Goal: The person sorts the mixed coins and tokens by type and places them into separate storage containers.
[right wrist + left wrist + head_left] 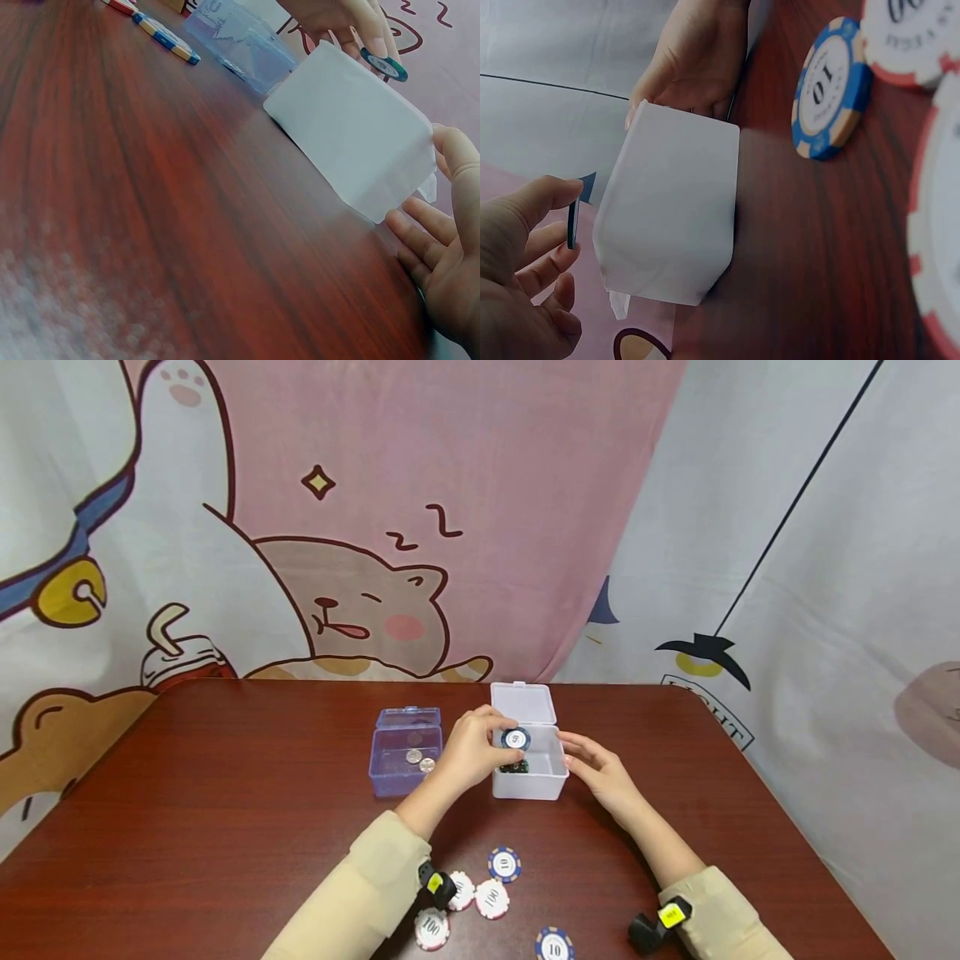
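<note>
My left hand (474, 745) pinches a dark blue-green poker chip (515, 738) between thumb and fingertips, holding it above the white plastic box (529, 787). The box stands with its lid (522, 702) tipped back, and dark chips (514, 767) lie at the left inside it. On the box's right side rest the fingertips of my right hand (606, 779), with nothing gripped. In the right wrist view the pinched chip (384, 64) is tilted over the box rim. The left wrist view shows that chip (573, 223) nearly edge-on, and the box hides its own inside.
Left of the white box stands a translucent blue box (396, 784) with its lid up and silver coins (414, 757) inside. Nearer me lie several white chips (492, 899) marked 100, a blue chip (504, 864), and another blue chip (554, 945) marked 10. A patterned cloth (525, 527) hangs behind the table.
</note>
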The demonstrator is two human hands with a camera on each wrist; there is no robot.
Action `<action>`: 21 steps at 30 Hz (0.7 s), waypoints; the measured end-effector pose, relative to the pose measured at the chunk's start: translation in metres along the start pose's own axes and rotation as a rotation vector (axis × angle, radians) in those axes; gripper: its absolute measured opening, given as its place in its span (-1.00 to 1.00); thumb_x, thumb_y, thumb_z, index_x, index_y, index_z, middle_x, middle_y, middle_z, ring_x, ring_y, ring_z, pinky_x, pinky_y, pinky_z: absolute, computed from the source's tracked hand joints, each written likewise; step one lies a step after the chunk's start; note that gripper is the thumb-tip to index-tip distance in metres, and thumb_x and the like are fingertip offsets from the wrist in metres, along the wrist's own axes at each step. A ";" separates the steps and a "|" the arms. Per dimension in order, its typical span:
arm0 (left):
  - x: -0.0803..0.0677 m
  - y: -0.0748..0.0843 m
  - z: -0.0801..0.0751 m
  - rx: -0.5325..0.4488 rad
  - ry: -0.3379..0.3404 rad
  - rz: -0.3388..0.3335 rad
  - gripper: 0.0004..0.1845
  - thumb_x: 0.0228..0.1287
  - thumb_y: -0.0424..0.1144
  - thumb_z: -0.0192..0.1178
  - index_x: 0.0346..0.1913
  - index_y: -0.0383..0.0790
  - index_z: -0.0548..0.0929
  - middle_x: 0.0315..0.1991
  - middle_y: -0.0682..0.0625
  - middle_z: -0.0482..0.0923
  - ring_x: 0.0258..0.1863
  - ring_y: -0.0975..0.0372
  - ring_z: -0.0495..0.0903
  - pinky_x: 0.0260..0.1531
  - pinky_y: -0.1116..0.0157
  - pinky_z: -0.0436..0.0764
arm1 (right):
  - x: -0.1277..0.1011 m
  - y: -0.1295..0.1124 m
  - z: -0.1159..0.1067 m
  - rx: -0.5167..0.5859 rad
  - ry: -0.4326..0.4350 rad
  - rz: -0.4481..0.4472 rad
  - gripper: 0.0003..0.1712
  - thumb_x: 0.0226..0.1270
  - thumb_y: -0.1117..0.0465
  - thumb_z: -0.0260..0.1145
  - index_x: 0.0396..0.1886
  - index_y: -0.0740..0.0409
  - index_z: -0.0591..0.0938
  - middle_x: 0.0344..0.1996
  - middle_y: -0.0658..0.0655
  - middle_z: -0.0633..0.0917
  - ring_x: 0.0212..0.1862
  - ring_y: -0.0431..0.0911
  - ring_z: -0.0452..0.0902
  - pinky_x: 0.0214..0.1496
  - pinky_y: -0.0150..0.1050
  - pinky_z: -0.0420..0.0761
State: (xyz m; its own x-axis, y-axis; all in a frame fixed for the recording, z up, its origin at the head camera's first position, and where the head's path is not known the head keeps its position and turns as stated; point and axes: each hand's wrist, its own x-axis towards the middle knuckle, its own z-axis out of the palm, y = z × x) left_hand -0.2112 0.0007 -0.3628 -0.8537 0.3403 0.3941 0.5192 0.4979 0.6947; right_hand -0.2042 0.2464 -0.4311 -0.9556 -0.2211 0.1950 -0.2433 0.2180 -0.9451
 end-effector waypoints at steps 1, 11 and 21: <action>0.001 0.000 0.001 -0.002 -0.002 -0.003 -0.56 -0.12 -0.28 0.52 -0.08 -0.31 0.73 -0.22 0.01 0.60 -0.33 0.10 0.48 -0.34 0.33 0.41 | 0.000 0.000 0.000 0.001 0.000 0.000 -0.51 0.40 0.26 0.20 0.30 0.22 0.44 0.17 0.34 0.51 0.19 0.16 0.41 0.05 -0.36 0.46; 0.004 -0.004 0.009 0.023 -0.019 -0.007 -0.57 -0.13 -0.30 0.52 -0.09 -0.32 0.73 -0.22 -0.03 0.61 -0.17 -0.02 0.50 -0.17 0.21 0.44 | -0.001 -0.002 0.001 -0.002 0.002 0.003 -0.50 0.40 0.23 0.21 0.30 0.21 0.44 0.18 0.33 0.51 0.19 0.14 0.41 0.05 -0.36 0.46; 0.003 -0.006 0.016 0.084 -0.031 -0.047 -0.56 -0.13 -0.23 0.53 -0.08 -0.24 0.75 -0.20 0.04 0.60 -0.19 0.14 0.44 -0.17 0.28 0.44 | 0.000 -0.001 0.000 -0.017 -0.006 -0.024 -0.51 0.40 0.33 0.18 0.29 0.32 0.42 0.19 0.36 0.49 0.19 0.14 0.40 0.03 -0.37 0.47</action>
State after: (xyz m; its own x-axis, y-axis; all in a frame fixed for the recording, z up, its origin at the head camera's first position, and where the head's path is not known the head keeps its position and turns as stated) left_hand -0.2164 0.0118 -0.3752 -0.8765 0.3385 0.3424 0.4809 0.5789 0.6585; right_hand -0.2044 0.2459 -0.4300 -0.9485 -0.2317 0.2161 -0.2690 0.2285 -0.9356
